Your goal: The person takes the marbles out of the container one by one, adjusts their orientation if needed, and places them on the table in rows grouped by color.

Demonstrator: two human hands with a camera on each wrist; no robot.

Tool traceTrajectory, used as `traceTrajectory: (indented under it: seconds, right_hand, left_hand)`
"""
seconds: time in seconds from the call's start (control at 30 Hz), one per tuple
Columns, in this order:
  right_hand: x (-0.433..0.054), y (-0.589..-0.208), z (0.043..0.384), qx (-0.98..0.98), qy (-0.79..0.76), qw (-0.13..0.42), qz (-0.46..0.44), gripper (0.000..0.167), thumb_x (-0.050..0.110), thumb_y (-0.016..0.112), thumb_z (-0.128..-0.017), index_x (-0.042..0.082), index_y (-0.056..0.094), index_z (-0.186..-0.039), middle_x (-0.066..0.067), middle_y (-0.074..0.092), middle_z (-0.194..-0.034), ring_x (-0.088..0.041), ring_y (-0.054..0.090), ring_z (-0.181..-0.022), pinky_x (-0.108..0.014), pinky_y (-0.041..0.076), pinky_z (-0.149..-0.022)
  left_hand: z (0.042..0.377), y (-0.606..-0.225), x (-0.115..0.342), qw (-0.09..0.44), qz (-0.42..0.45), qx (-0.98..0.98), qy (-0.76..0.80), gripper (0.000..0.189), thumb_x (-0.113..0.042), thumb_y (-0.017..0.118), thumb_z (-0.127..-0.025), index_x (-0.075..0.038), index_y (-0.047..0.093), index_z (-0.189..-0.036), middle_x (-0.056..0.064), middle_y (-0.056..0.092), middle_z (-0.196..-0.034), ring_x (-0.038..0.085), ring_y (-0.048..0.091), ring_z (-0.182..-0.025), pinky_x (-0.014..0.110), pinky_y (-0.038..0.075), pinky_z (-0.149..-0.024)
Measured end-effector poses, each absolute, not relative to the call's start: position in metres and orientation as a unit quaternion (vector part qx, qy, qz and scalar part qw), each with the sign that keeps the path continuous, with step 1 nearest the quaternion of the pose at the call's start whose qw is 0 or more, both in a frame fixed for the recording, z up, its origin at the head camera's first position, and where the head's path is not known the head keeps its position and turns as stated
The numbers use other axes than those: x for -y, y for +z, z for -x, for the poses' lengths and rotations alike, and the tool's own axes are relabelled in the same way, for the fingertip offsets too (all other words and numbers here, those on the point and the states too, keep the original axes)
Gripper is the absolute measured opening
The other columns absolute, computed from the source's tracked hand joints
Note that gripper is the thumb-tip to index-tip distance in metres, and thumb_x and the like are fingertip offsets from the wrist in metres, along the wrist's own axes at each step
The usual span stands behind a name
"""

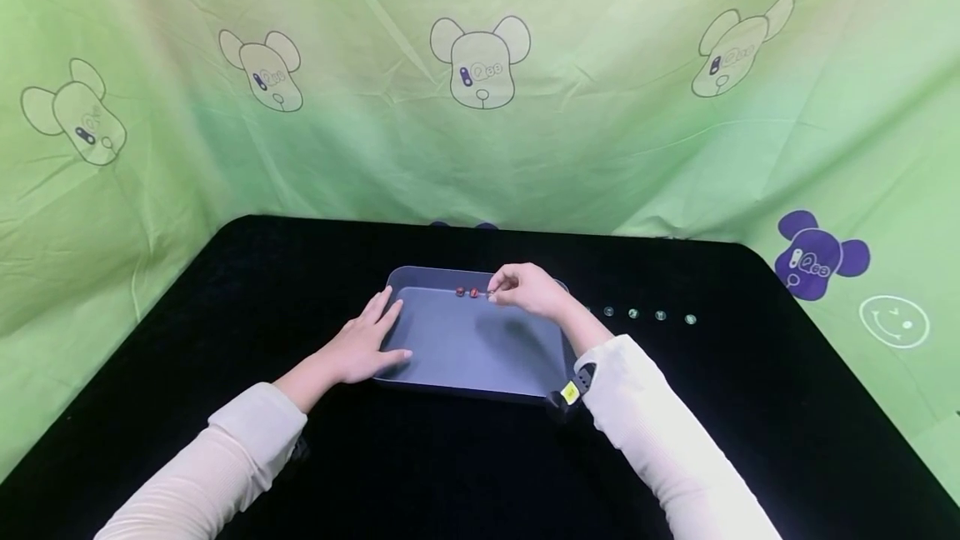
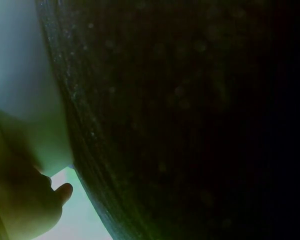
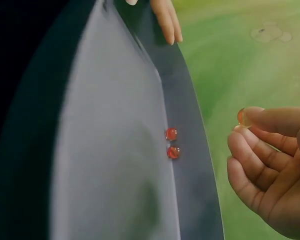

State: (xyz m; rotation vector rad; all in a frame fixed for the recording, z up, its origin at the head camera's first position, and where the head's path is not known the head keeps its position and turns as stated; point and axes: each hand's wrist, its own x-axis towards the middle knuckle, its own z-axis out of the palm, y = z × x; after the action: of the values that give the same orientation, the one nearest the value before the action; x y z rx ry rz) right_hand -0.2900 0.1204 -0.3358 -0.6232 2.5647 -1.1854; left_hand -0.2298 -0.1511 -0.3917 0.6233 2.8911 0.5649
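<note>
A shallow grey tray (image 1: pixel 457 348) lies on the black table. Inside it, two red glass marbles (image 3: pixel 171 134) sit side by side along the far wall. My right hand (image 1: pixel 528 288) hovers above that wall, just right of the two marbles. Thumb and index finger pinch a small, clear orange-red marble (image 3: pixel 241 116), with the other fingers loosely curled. At the tray's left side, my left hand (image 1: pixel 362 346) rests on the rim, fingers spread and fairly straight. The left wrist view is dark and shows only part of a hand (image 2: pixel 25 205) and the tray's side.
Several clear glass marbles (image 1: pixel 633 314) stand in a row on the black tablecloth (image 1: pixel 720 407) right of the tray; my right forearm partly covers the near end of that row. Behind the table hangs a green curtain (image 1: pixel 360 140) with bear-head prints.
</note>
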Motion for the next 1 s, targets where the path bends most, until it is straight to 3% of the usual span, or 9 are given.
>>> traceTrajectory:
  seconds: [0.3,0.5,0.7,0.87,1.0]
  right_hand:
    - [-0.136,-0.335,0.271,-0.855,-0.463,0.105,0.208,0.012,0.007,0.062,-0.077,-0.001,0.06,-0.087,-0.005,0.059,-0.075,-0.017,0.056,-0.071,-0.03,0.042,-0.064]
    - [-0.142,-0.335,0.262,-0.839,-0.493,0.104,0.206,0.014,0.006,0.062,-0.077,-0.003,0.059,-0.088,-0.006,0.059,-0.076,-0.016,0.056,-0.071,-0.041,0.044,-0.069]
    - [-0.144,-0.333,0.254,-0.834,-0.5,0.103,0.21,0.016,0.007,0.062,-0.077,-0.002,0.059,-0.089,-0.006,0.059,-0.078,-0.015,0.057,-0.072,-0.036,0.045,-0.069]
    - [-0.149,-0.329,0.245,-0.824,-0.519,0.101,0.203,0.017,0.007,0.062,-0.077,-0.003,0.059,-0.09,-0.007,0.059,-0.079,-0.019,0.057,-0.073,-0.042,0.044,-0.071]
    - [-0.156,-0.33,0.239,-0.825,-0.523,0.096,0.191,0.018,0.008,0.063,-0.077,-0.004,0.058,-0.091,-0.007,0.058,-0.079,-0.019,0.057,-0.073,-0.035,0.045,-0.07]
  left_hand:
    - [0.229,-0.392,0.15,0.069,-0.205,-0.959,0.181,0.079,-0.047,0.05,-0.082,-0.004,0.015,-0.138,0.012,-0.003,-0.143,0.029,0.001,-0.129,0.053,0.019,-0.093]
    - [0.228,-0.389,0.15,0.075,-0.203,-0.959,0.181,0.08,-0.048,0.05,-0.081,-0.005,0.014,-0.138,0.011,-0.005,-0.143,0.028,-0.002,-0.129,0.052,0.018,-0.094]
    - [0.229,-0.39,0.15,0.077,-0.205,-0.959,0.181,0.08,-0.048,0.049,-0.082,-0.006,0.013,-0.139,0.011,-0.006,-0.143,0.026,-0.004,-0.129,0.053,0.017,-0.094]
    - [0.23,-0.391,0.151,0.077,-0.203,-0.96,0.176,0.08,-0.049,0.049,-0.082,-0.006,0.013,-0.139,0.01,-0.006,-0.143,0.027,-0.003,-0.129,0.052,0.017,-0.094]
    - [0.231,-0.391,0.152,0.08,-0.205,-0.959,0.178,0.08,-0.049,0.049,-0.082,-0.006,0.013,-0.139,0.011,-0.006,-0.143,0.028,-0.003,-0.129,0.053,0.017,-0.094]
